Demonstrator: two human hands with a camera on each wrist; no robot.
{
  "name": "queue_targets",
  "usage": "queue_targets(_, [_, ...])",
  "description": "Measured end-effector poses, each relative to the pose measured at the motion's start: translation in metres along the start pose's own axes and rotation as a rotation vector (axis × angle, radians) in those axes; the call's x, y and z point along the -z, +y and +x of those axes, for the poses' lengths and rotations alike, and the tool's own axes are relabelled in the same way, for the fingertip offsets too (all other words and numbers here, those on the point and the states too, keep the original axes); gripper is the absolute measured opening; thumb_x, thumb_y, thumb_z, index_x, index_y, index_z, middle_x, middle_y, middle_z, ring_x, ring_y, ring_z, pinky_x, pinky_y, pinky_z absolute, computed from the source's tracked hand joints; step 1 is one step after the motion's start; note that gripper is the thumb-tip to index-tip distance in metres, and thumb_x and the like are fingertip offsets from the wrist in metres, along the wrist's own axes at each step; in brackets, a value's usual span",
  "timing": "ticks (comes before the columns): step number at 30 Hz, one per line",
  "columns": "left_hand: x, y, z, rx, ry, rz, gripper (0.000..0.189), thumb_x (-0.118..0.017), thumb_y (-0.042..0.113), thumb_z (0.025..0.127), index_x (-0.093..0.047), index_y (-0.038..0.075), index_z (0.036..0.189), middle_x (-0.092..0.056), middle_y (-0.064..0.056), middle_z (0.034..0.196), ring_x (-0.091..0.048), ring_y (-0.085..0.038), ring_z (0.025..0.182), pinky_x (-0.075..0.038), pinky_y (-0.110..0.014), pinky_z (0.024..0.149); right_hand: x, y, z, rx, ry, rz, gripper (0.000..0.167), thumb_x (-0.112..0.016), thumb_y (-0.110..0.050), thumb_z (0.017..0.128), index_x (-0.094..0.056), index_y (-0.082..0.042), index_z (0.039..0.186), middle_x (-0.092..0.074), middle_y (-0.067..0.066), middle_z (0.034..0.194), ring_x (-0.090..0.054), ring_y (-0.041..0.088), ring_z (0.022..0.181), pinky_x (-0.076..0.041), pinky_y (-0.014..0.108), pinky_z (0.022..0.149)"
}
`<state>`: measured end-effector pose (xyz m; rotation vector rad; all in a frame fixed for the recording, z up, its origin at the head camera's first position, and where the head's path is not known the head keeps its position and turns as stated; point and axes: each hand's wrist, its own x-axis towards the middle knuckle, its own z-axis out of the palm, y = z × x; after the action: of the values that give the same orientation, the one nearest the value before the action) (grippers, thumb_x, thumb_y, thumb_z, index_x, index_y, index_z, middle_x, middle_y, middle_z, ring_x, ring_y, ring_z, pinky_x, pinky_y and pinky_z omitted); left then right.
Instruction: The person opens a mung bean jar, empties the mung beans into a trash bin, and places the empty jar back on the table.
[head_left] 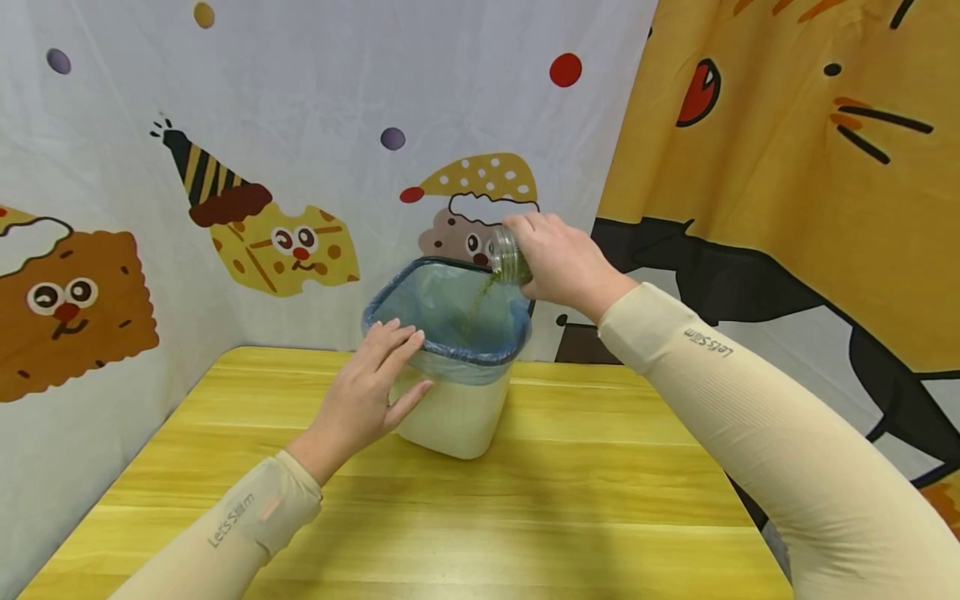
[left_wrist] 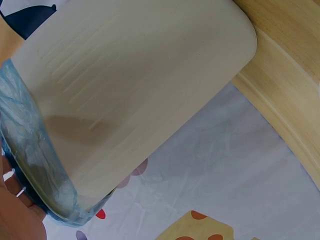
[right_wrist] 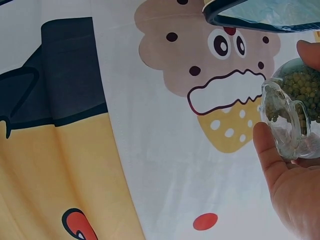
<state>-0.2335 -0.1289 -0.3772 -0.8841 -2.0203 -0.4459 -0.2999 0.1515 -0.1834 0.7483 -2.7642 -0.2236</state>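
Observation:
My right hand grips a small glass jar, tipped on its side above the back right of the bin's opening. Small green beans spill from its mouth in a thin stream, and more green beans show inside the jar in the right wrist view. Below is a white bin lined with a blue plastic bag folded over its rim. My left hand rests at the bin's front left rim, fingers fairly straight over the bag's edge and thumb along the outer wall.
The bin stands near the back of a yellow wood-grain table. Behind it hangs a white cloth printed with cartoon food. An orange and black cartoon curtain hangs at the right.

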Motion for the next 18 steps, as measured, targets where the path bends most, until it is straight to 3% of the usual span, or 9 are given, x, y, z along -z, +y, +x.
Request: queue_targets(18, [0.0000,0.0013,0.0000,0.011,0.002,-0.003,0.067,-0.050,0.055,0.110,-0.061,0.000,0.148,-0.063,-0.021,0.144,-0.055,-0.044,0.143,-0.037,-0.053,0.131,-0.0015,0.0014,-0.0022,0.044,0.039,-0.035,0.093,-0.089,-0.017,0.086,-0.037,-0.004,0.163,-0.048,0.021,0.161,-0.049,0.042,0.145,-0.054,0.053,0.114])
